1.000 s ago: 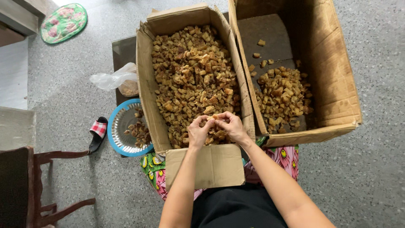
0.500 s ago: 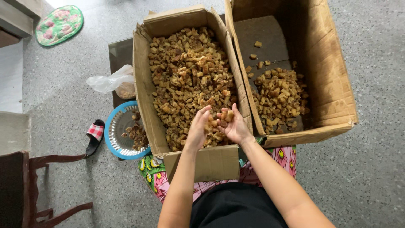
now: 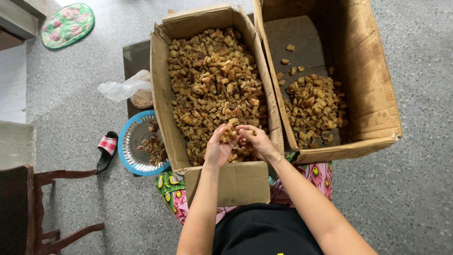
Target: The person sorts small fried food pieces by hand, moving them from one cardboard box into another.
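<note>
Two cardboard boxes stand on the floor in front of me. The left box [image 3: 159, 89] is nearly full of small brown chunks [image 3: 212, 80]. The right box [image 3: 373, 85] holds a smaller heap of the same chunks [image 3: 314, 106] near its front. My left hand [image 3: 218, 150] and my right hand [image 3: 255, 141] are together over the front end of the left box, cupped around a clump of brown chunks [image 3: 229, 134] held between their fingers.
A blue-rimmed metal plate [image 3: 132, 141] with some chunks lies left of the boxes, a clear plastic bag [image 3: 125, 89] behind it. A sandal [image 3: 106, 148], a dark wooden chair [image 3: 28, 208] and a green mat [image 3: 66, 24] are on the speckled floor.
Both hands stayed over the front of the left box, working a clump of chunks; they lifted slightly and came back together. The view shifted a little.
</note>
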